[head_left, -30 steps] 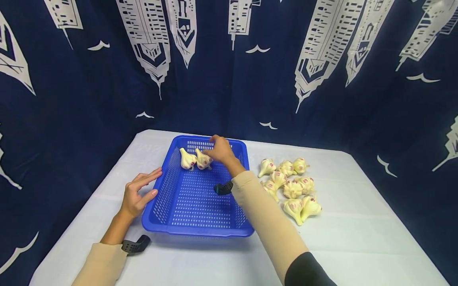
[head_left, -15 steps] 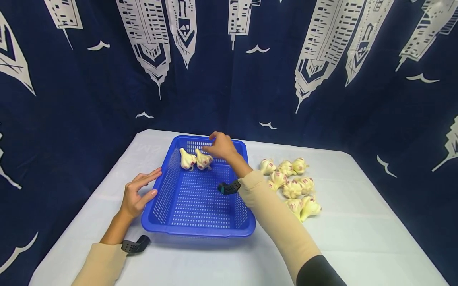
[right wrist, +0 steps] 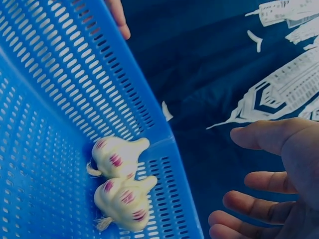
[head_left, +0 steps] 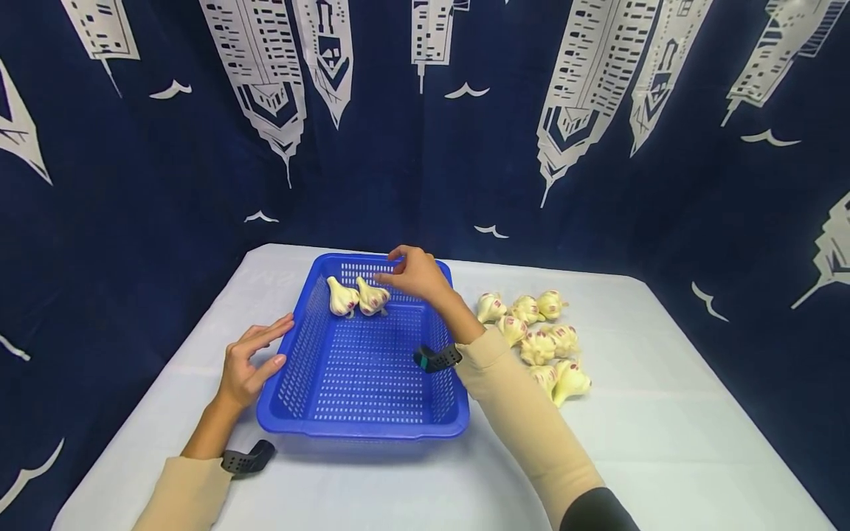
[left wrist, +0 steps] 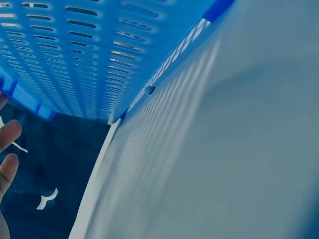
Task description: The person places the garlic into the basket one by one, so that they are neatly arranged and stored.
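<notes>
The left hand [head_left: 249, 363] touches the left rim of the perforated blue basket [head_left: 361, 429], fingers extended, while the right hand [head_left: 418, 275], thumb and fingers apart, hovers near two garlic bulbs [head_left: 342, 299] in the basket's far left corner, more garlic heads [head_left: 537, 348] lying toward the tabletop's [head_left: 664, 420] right edge.

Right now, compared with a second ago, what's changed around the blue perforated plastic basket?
The right hand has drawn rightward off a white, purple-streaked garlic bulb in the basket and now holds nothing. Unchanged: that bulb, the similar bulb beside it, the left hand at the basket's left side, and what shows of the garlic pile outside.
</notes>
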Demonstrator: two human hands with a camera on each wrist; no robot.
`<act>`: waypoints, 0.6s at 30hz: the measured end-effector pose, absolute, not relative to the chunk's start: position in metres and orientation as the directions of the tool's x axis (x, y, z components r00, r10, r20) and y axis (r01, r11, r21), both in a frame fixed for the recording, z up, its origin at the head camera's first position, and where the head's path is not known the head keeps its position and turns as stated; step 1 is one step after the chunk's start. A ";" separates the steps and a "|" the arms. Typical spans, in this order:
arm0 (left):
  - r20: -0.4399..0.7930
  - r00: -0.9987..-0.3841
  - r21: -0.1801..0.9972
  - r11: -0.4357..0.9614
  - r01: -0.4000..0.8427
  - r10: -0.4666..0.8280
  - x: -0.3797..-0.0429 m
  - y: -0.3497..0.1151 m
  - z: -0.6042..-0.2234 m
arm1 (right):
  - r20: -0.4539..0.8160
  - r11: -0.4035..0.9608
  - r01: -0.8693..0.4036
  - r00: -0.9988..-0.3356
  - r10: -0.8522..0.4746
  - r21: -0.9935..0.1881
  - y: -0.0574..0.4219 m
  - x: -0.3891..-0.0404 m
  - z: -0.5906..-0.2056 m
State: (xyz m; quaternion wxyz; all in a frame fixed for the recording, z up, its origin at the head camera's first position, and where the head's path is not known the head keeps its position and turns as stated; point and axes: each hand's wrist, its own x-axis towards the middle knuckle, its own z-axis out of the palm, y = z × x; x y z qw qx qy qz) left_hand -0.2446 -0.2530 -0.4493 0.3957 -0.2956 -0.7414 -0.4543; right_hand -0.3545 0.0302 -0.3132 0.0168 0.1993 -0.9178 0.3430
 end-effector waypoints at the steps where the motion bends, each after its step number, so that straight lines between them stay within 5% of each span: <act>1: 0.856 -0.512 0.441 0.412 0.798 0.076 -0.244 -0.252 -0.449 | 0.170 0.683 -0.383 -0.918 -0.359 -0.622 0.032 -0.353 -0.313; 18: 0.862 -0.503 0.434 0.420 0.797 0.064 -0.244 -0.250 -0.452 | 0.200 0.648 -0.411 -0.905 -0.376 -0.641 0.068 -0.326 -0.313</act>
